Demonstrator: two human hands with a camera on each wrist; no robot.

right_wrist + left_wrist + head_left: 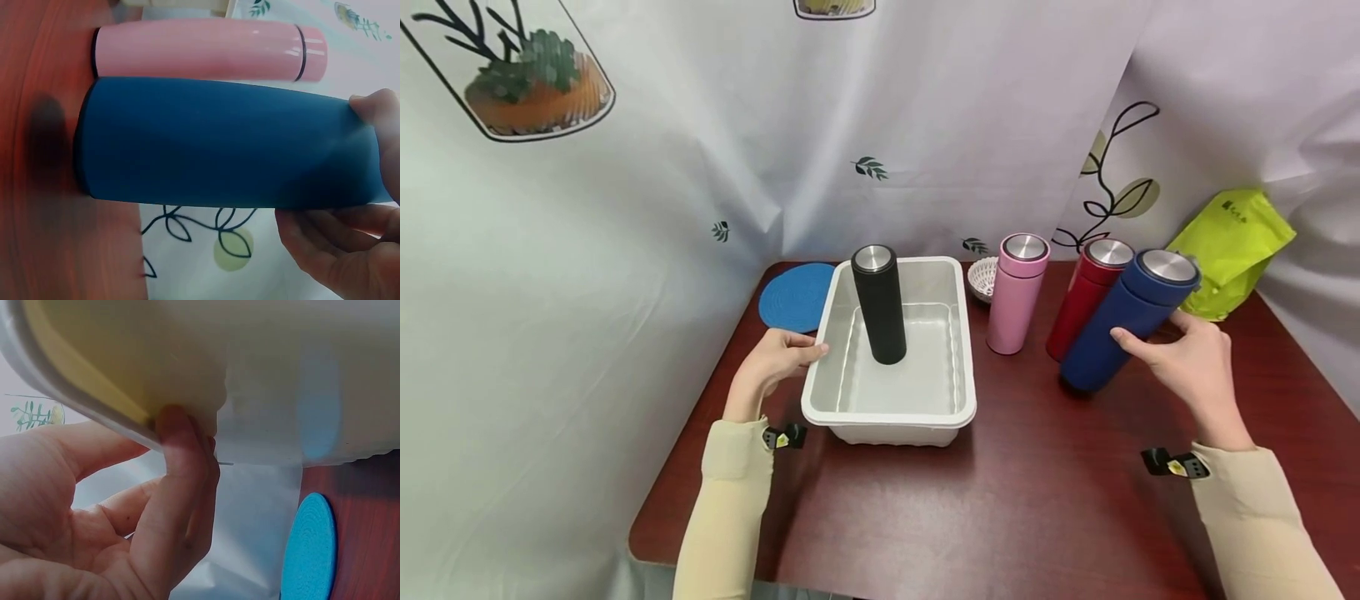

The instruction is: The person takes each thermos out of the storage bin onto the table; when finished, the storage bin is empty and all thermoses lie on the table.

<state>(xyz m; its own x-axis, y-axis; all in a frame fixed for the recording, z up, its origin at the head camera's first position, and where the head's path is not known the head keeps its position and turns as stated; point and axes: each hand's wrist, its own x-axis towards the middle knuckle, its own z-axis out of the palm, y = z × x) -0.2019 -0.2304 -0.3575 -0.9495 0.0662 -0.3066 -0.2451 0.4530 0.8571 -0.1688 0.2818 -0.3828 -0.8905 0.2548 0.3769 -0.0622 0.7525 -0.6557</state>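
Note:
A white plastic tub (887, 417) stands mid-table with a black flask (880, 308) upright inside it. My left hand (815, 352) holds the tub's left rim, thumb on top. From the left wrist camera, my left hand's fingers (178, 462) curl up under the rim of the tub (281, 375). My right hand (1180, 350) grips a blue flask (1123, 321), which leans left with its base at the table. The right wrist camera shows the blue flask (225, 144) between the thumb and fingers of my right hand (337, 175), with a pink flask (200, 50) behind.
The pink flask (1017, 292) and a red flask (1086, 296) stand upright between tub and blue flask. A small white basket (981, 277) sits behind them. A blue round mat (793, 296) lies back left, and a green bag (1228, 246) back right. Curtains enclose the red-brown table (1000, 500).

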